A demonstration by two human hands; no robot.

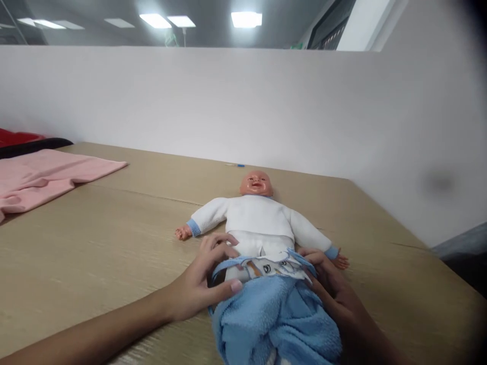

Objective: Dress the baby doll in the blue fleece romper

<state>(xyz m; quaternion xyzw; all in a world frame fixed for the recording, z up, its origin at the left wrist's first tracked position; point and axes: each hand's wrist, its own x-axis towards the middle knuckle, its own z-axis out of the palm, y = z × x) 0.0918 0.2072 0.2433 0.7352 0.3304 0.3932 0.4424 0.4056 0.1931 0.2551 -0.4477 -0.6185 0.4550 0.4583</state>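
Observation:
A baby doll [259, 215] lies on its back on the table, head toward the wall, in a white long-sleeved top with blue cuffs. Blue terry pants [262, 314] cover its lower body, and a white printed panel with drawn eyes shows at their waist. On the left side of the waistband, my left hand [207, 279] is closed, thumb outside and fingers curled over the edge. My right hand [331, 286] grips the waistband's opposite side, its fingertips partly hidden by the fabric. The doll's legs are hidden under the pants.
A pink cloth [53, 175] lies spread at the left of the wooden table [125, 243]. Behind it are a red object [19, 137] and a black edge. A thin blue-tipped stick [239, 165] rests beyond the doll's head, near the white wall [213, 101].

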